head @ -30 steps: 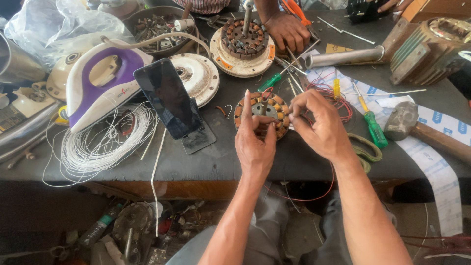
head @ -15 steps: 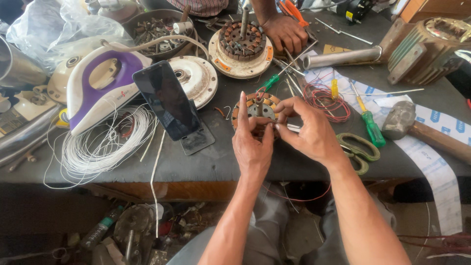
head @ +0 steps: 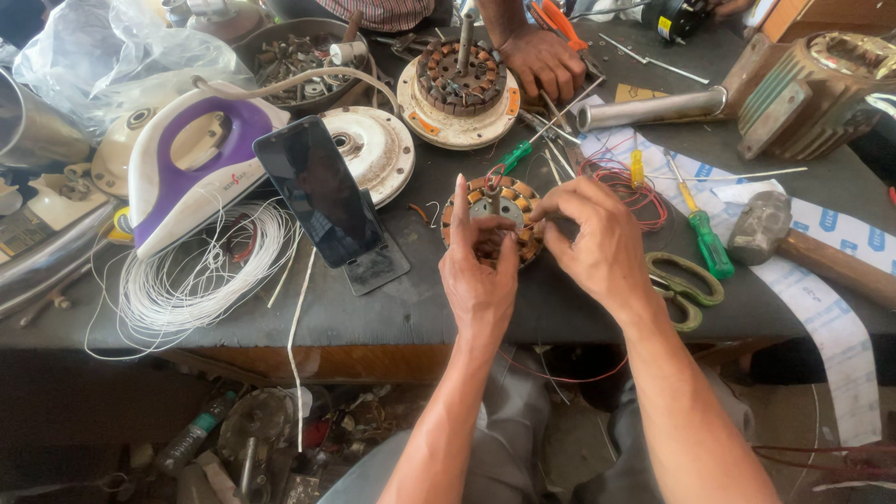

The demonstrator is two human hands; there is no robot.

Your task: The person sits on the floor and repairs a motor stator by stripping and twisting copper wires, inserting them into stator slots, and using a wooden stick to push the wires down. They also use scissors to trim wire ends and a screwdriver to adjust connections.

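Bare dark table [head: 579, 313] just near-side of stator [head: 509, 201]: passable strip along edge. Left of stator: propped phone [head: 322, 201], wire coil [head: 201, 271] beyond. Right: green scissors [head: 686, 285], screwdriver [head: 705, 238], hammer [head: 793, 238]. Far side: second stator [head: 462, 84], another person's hand [head: 546, 61], metal tube [head: 649, 107].

Copper-orange stator [head: 509, 201], purple/white iron [head: 187, 177], green screwdriver [head: 711, 250], blk phone [head: 322, 191].
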